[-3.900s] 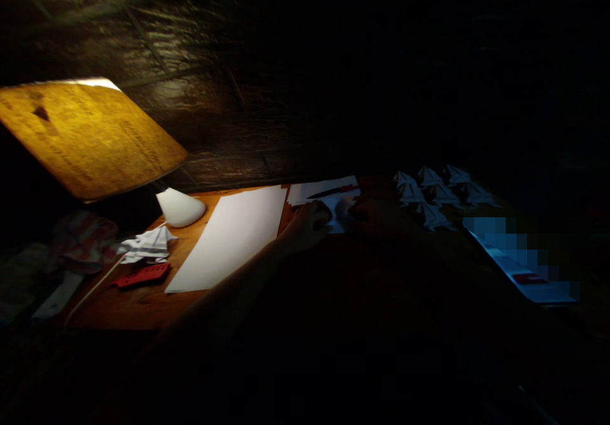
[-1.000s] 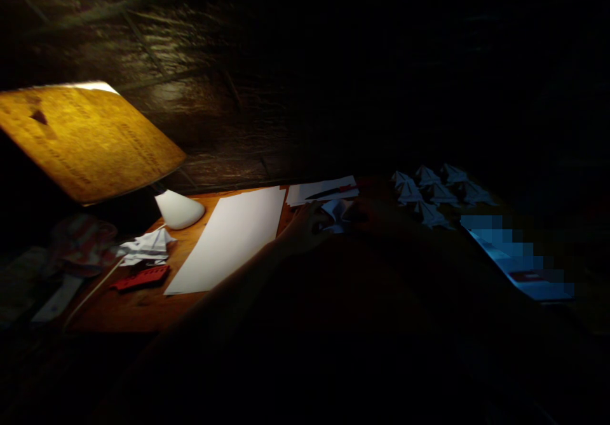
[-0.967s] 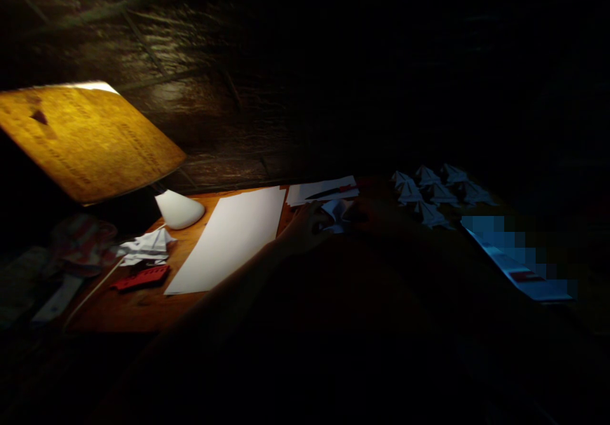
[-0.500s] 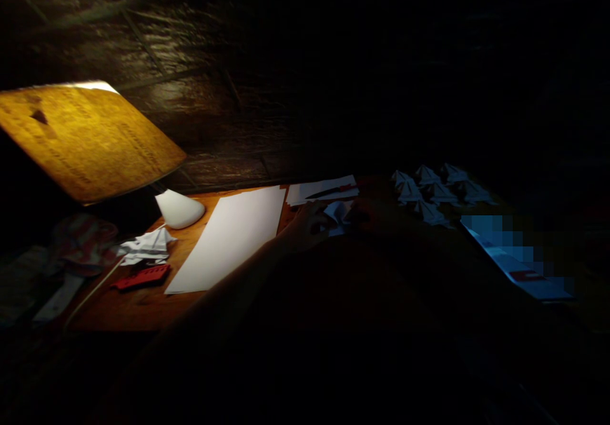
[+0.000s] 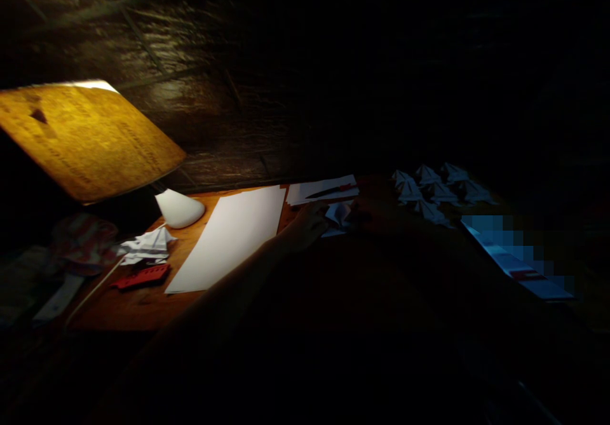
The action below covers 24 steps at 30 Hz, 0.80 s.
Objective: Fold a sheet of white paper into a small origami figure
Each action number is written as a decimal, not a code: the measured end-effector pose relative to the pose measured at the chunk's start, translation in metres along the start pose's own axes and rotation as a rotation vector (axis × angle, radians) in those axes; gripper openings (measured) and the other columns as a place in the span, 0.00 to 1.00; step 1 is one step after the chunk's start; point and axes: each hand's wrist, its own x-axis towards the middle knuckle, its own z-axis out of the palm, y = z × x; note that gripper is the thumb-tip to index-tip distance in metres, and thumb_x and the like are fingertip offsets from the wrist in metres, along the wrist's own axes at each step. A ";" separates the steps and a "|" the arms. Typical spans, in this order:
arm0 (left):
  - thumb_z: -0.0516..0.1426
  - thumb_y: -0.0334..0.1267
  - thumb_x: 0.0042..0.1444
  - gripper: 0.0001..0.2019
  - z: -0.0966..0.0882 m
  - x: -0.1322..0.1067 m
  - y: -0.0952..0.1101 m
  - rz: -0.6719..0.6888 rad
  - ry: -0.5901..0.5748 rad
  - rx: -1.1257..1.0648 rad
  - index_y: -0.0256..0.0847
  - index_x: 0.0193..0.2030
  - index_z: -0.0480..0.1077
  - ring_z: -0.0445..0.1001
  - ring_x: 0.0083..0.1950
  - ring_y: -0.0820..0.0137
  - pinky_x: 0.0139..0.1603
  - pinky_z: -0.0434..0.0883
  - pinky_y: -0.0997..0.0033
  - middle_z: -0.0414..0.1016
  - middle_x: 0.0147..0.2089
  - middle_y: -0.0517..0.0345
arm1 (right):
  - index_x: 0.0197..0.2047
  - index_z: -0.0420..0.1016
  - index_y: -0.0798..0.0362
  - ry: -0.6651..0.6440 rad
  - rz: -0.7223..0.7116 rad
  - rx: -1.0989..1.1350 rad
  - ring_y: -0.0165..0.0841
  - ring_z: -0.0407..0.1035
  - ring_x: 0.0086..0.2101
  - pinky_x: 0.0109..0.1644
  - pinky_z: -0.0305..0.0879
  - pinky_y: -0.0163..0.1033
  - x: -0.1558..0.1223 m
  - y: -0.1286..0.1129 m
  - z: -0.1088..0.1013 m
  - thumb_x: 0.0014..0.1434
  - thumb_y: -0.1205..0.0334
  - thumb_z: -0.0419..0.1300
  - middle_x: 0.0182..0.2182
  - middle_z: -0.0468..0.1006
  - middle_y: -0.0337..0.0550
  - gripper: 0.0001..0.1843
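Note:
A small folded piece of white paper (image 5: 339,214) is between my two hands, just in front of the paper stack at the back of the table. My left hand (image 5: 311,225) grips its left side with bent fingers. In deep shadow on the other side, my right hand (image 5: 369,214) is at the paper's right edge; its fingers are too dark to make out. Behind them a knife (image 5: 331,191) with a dark blade and a red handle end lies on a stack of small paper sheets (image 5: 296,194).
Large white sheets (image 5: 229,241) lie left of my hands. Farther left are a lamp (image 5: 178,209) with a cardboard shade (image 5: 95,145), a crumpled folded paper (image 5: 149,247) and a red object (image 5: 143,277). Several folded paper shapes (image 5: 438,192) stand at the right, near a bluish lit screen (image 5: 519,266).
My left hand has shifted slightly at the folded paper, whose upper flap looks a little more spread. Everything else stays in place.

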 end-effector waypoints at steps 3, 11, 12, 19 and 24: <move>0.56 0.31 0.62 0.11 0.002 0.000 -0.002 0.011 0.013 0.014 0.42 0.40 0.81 0.67 0.62 0.58 0.66 0.67 0.51 0.67 0.59 0.50 | 0.50 0.81 0.52 0.013 0.017 0.021 0.39 0.75 0.46 0.52 0.71 0.47 0.001 0.002 0.000 0.65 0.62 0.60 0.48 0.79 0.49 0.12; 0.61 0.37 0.62 0.07 -0.001 -0.002 0.002 0.052 0.032 0.054 0.46 0.43 0.83 0.69 0.59 0.59 0.65 0.69 0.50 0.68 0.60 0.51 | 0.51 0.82 0.52 -0.020 -0.057 -0.013 0.41 0.73 0.51 0.58 0.68 0.49 0.004 0.013 0.001 0.53 0.78 0.61 0.52 0.77 0.50 0.24; 0.62 0.37 0.62 0.07 0.000 -0.002 0.002 0.054 0.037 0.053 0.46 0.43 0.83 0.69 0.59 0.60 0.64 0.70 0.51 0.68 0.59 0.51 | 0.51 0.82 0.52 -0.019 -0.049 -0.022 0.41 0.73 0.51 0.58 0.68 0.48 0.004 0.013 0.001 0.53 0.77 0.61 0.51 0.77 0.50 0.23; 0.62 0.40 0.61 0.07 0.004 -0.001 -0.001 0.047 0.059 0.067 0.43 0.41 0.82 0.71 0.57 0.58 0.61 0.71 0.51 0.70 0.59 0.50 | 0.49 0.82 0.52 -0.018 -0.020 -0.026 0.41 0.74 0.49 0.56 0.70 0.47 0.005 0.014 0.003 0.53 0.75 0.63 0.51 0.78 0.49 0.20; 0.62 0.36 0.62 0.06 0.005 0.001 0.003 0.044 0.067 0.046 0.41 0.40 0.81 0.71 0.60 0.58 0.61 0.71 0.51 0.71 0.59 0.49 | 0.51 0.81 0.52 0.002 -0.038 0.025 0.40 0.74 0.50 0.57 0.69 0.45 0.005 0.019 0.006 0.53 0.75 0.64 0.52 0.77 0.48 0.21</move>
